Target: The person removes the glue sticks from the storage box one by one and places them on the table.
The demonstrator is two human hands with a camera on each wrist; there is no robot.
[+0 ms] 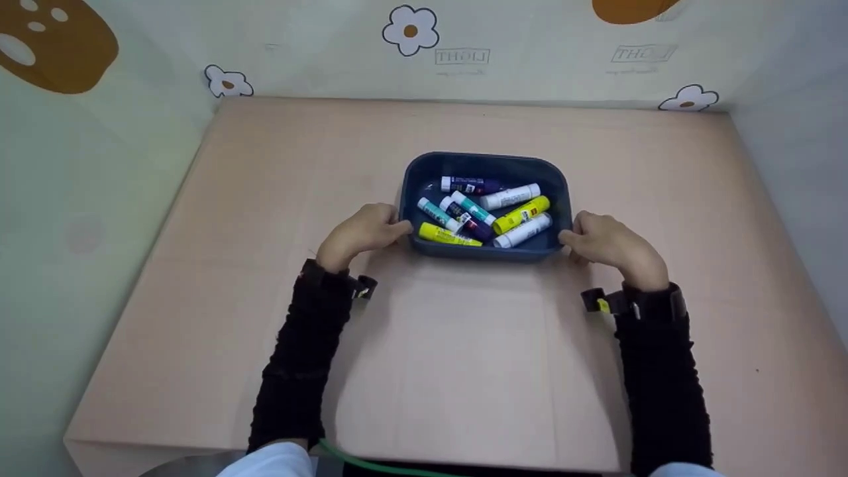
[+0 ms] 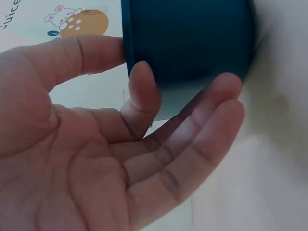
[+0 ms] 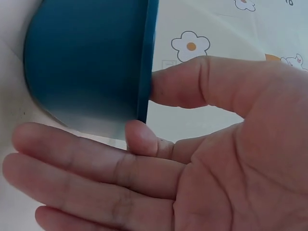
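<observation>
A dark blue tray (image 1: 487, 159) stands on the tan table and holds several glue sticks (image 1: 523, 213) in white, yellow, teal and purple. My left hand (image 1: 366, 232) is at the tray's left end and my right hand (image 1: 606, 242) is at its right end. In the left wrist view the thumb (image 2: 91, 53) touches the tray (image 2: 187, 38) near its rim. The index finger (image 2: 144, 91) lies against the wall, and the other fingers reach out straight below. In the right wrist view the thumb (image 3: 192, 82) meets the rim of the tray (image 3: 86, 57), with the fingers (image 3: 86, 159) stretched beneath.
The table (image 1: 464, 371) is a tan board enclosed by pale walls printed with flowers (image 1: 411, 30) and brown shapes. Its front edge runs just before my sleeves. Bare board lies on every side of the tray.
</observation>
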